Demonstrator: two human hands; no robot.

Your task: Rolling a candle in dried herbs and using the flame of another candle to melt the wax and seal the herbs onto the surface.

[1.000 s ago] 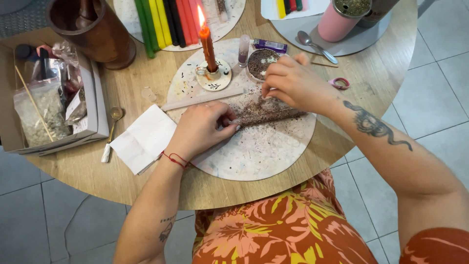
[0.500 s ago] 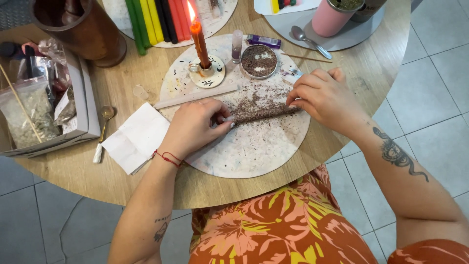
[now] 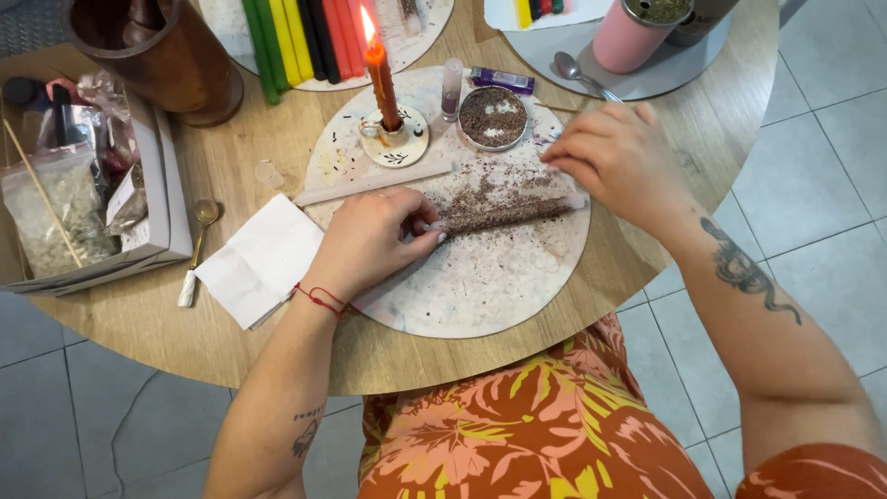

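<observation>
A long candle coated in dark herb flakes (image 3: 504,214) lies across a round white board (image 3: 480,286) on the wooden table. My left hand (image 3: 370,242) grips its left end with thumb and fingers. My right hand (image 3: 614,152) rests its fingertips on the right end. Loose flakes are scattered over the board around the candle. A small round tin of dark flakes (image 3: 492,117) sits just beyond it. A lit orange candle (image 3: 381,79) stands in a small white holder (image 3: 395,140) at the board's far left. A plain white candle (image 3: 374,183) lies behind my left hand.
A folded white napkin (image 3: 254,263) and small spoon (image 3: 196,249) lie left of the board. An open box of bagged herbs (image 3: 83,199) sits at far left, a brown wooden mortar (image 3: 162,55) behind it. Coloured candles (image 3: 296,42), a pink cup (image 3: 628,42) and a spoon (image 3: 577,74) lie farther back.
My right hand moved from the tin of flakes down to the right end of the coated candle. My left hand stayed on the left end.
</observation>
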